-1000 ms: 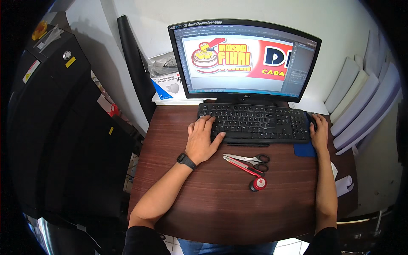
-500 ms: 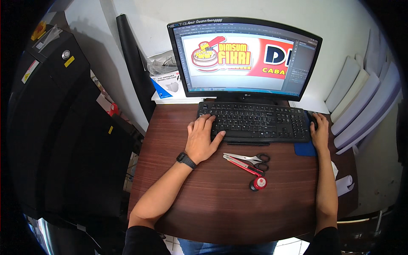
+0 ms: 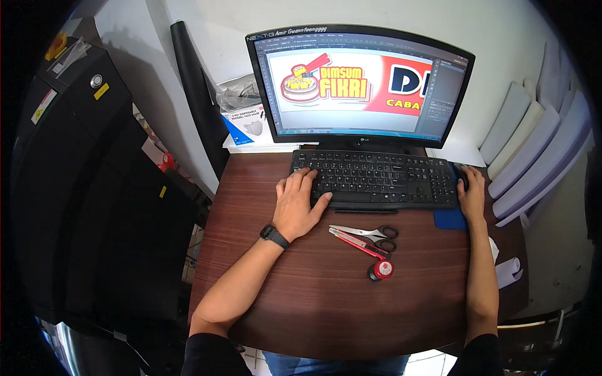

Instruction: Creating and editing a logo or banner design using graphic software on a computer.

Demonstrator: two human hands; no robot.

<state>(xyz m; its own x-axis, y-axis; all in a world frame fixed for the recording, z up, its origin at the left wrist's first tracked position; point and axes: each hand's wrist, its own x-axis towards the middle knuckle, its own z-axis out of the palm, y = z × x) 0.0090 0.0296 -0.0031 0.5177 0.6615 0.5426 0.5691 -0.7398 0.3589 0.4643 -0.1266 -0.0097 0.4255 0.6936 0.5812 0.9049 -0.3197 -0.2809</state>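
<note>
My left hand (image 3: 296, 203) rests on the left end of a black keyboard (image 3: 370, 178), fingers spread over the keys and thumb near the lower edge. A black watch (image 3: 274, 235) is on that wrist. At the keyboard's right, my right hand (image 3: 471, 193) curls over a black computer mouse (image 3: 463, 180), mostly hidden under the fingers. The mouse is on a blue mouse pad (image 3: 449, 219). Behind the keyboard, a monitor (image 3: 360, 88) displays an editing window with a colourful food logo and a red banner part.
Scissors (image 3: 375, 234), a red utility knife (image 3: 357, 243) and a small red-and-black round object (image 3: 381, 270) lie on the brown desk (image 3: 301, 301). A face mask box (image 3: 249, 125) stands behind at left. Paper rolls (image 3: 533, 138) lean at right; a large black machine (image 3: 94, 188) stands left.
Both hands stay in place. On the monitor, the logo's outline looks different and the thin strip below its lettering no longer shows.
</note>
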